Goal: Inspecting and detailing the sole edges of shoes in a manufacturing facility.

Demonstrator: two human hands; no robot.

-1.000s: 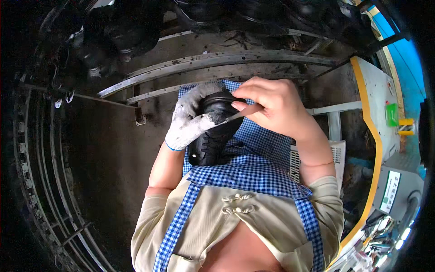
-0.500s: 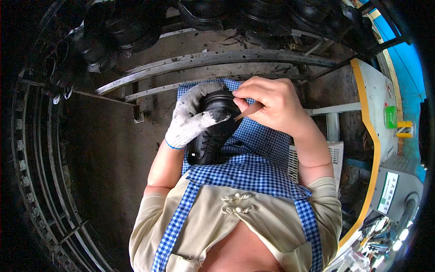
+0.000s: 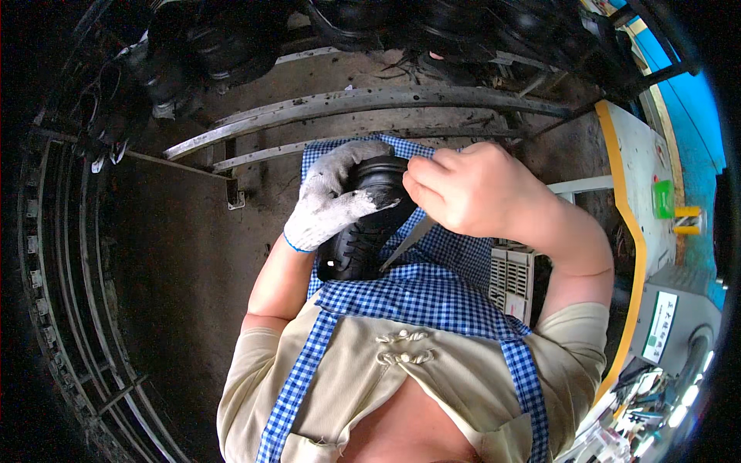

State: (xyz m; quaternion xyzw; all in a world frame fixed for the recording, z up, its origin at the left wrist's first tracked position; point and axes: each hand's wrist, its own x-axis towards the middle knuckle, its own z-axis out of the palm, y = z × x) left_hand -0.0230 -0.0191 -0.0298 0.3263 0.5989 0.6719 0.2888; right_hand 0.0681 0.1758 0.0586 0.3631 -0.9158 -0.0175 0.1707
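Note:
In a pale knitted glove with a blackened thumb tip, my left hand is closed round the toe end of a black lace-up shoe. The sole edge faces away from me, and the laced opening points toward my body. Bare and closed, my right hand is beside the toe, its fingertips at the sole edge. From under that hand a narrow, pointed metal tool slants down to the left, past the shoe's side. Its handle is hidden in my palm, so its exact kind is unclear.
Beyond the shoe runs a metal rack rail, with several dark shoes above it. Another metal rack stands at left. A yellow-edged table is at right, with a pale slatted crate below. My lap has a blue checked apron.
My right hand has turned over, and its elbow has swung outward. The metal tool's tip now points down toward the apron, farther from the toe. My left hand and the shoe have barely moved.

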